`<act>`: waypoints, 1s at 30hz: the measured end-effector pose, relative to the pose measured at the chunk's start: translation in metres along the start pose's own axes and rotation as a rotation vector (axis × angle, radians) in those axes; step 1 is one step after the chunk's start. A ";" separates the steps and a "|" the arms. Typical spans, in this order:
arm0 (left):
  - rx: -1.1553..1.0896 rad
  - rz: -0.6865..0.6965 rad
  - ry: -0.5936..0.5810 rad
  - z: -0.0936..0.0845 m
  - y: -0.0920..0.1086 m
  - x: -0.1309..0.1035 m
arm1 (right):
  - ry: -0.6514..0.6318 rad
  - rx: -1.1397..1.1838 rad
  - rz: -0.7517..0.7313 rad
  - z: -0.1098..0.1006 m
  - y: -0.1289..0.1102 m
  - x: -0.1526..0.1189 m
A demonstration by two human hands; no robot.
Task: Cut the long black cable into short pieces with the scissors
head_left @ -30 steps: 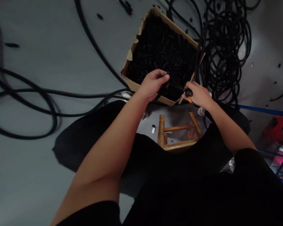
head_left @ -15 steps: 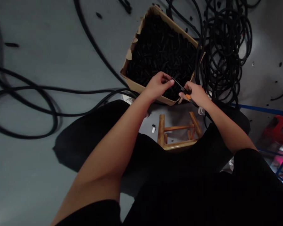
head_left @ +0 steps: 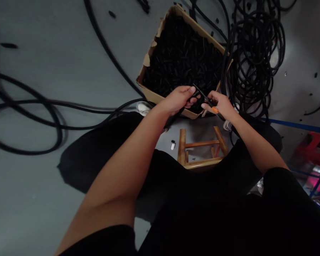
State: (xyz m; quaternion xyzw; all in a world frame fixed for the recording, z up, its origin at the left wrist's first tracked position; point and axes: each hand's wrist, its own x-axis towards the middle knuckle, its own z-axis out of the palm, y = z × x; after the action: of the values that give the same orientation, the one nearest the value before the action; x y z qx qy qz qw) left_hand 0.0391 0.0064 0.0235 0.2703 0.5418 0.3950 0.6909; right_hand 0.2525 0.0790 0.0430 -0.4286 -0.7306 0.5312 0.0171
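Observation:
My left hand (head_left: 181, 96) is closed around the end of a black hose (head_left: 196, 93), its thumb on top. The hose's tip pokes out toward my right hand. My right hand (head_left: 220, 105) grips scissors (head_left: 215, 110) with orange and black handles. Their dark blades point up and left, across the hose tip; whether they touch it I cannot tell. Both hands are over the near edge of a cardboard box (head_left: 152, 97), which is full of short black hose pieces (head_left: 181, 53).
A tangled heap of black hose (head_left: 256, 53) lies right of the box. Loops of hose (head_left: 26, 153) spread over the floor at left. Below the box stands a wooden stool (head_left: 182, 147) between my legs. A red plastic stool (head_left: 316, 147) is at far right.
My left hand has turned and closed, and a black hose end now shows in its fingers. The scissors have shifted slightly in my right hand, blades still toward the left hand.

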 end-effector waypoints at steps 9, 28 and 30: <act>-0.087 -0.139 0.004 -0.016 0.002 0.000 | -0.050 0.019 -0.014 -0.010 0.008 0.000; -0.037 0.062 0.242 0.003 -0.010 0.015 | -0.062 -0.561 0.005 -0.003 -0.011 -0.009; 0.001 0.064 0.282 0.002 -0.011 0.016 | -0.023 -0.466 0.033 -0.003 -0.008 -0.008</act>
State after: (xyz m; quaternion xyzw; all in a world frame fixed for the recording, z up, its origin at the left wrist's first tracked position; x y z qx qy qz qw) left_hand 0.0454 0.0138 0.0067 0.2296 0.6247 0.4506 0.5950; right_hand 0.2536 0.0755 0.0539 -0.4269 -0.8265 0.3531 -0.0996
